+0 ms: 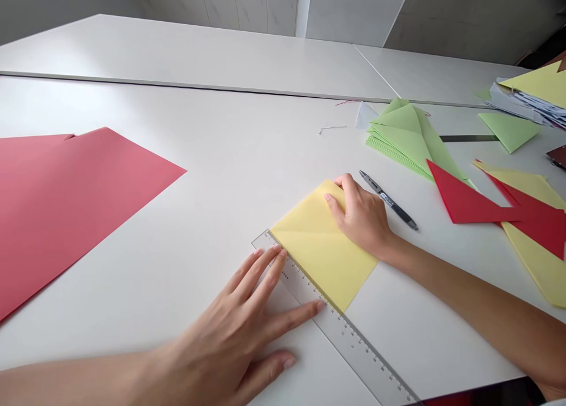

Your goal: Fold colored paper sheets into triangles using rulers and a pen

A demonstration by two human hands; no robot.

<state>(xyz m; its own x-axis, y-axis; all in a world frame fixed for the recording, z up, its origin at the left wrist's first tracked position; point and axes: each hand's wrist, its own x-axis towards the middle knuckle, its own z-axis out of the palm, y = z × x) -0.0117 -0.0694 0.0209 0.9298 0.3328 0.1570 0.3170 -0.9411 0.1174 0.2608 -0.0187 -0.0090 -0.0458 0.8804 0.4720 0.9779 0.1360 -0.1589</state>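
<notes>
A square of yellow paper [322, 241] with a faint crease lies on the white table. Along its lower left edge runs a clear plastic ruler [354, 341] with black markings. My left hand [234, 323] has its fingers spread, with fingertips pressing on the ruler beside the paper's edge. On the far right side of the sheet, my right hand [362, 217] grips the yellow paper, thumb on top and the other fingers curled at the edge, partly hidden. Just beyond this hand lies a black and grey pen [389, 201].
Large red paper [79, 200] covers the left of the table [212, 147]. A stack of green folded paper [404, 132] lies at the back right. Red cut pieces [469, 200] overlap yellow scraps [537, 264] at right. Papers [526, 102] are piled at the far right.
</notes>
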